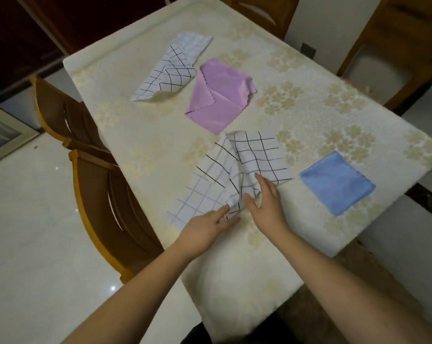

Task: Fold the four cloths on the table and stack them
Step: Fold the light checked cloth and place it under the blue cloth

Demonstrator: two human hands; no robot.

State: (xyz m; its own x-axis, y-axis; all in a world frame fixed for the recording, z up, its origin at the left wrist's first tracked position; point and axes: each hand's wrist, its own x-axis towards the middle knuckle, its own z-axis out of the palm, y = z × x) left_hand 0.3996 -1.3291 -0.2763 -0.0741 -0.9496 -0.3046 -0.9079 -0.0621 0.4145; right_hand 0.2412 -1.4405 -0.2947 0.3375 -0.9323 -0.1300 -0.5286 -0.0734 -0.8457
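Observation:
A white cloth with a dark grid (234,170) lies rumpled in front of me on the table (125,78). My left hand (205,229) touches its near edge with straight fingers. My right hand (267,197) rests flat on the bunched middle of the same cloth, fingers extended. A blue cloth (336,182) lies folded into a flat square to the right. A purple cloth (220,95) lies loosely folded farther back. A second white grid cloth (172,68) lies crumpled at the far left.
The table has a cream floral cover and its right edge (383,214) runs close to the blue cloth. Wooden chairs stand at the left (95,175), at the far end (264,11) and at the right (396,53). Pale tiled floor surrounds the table.

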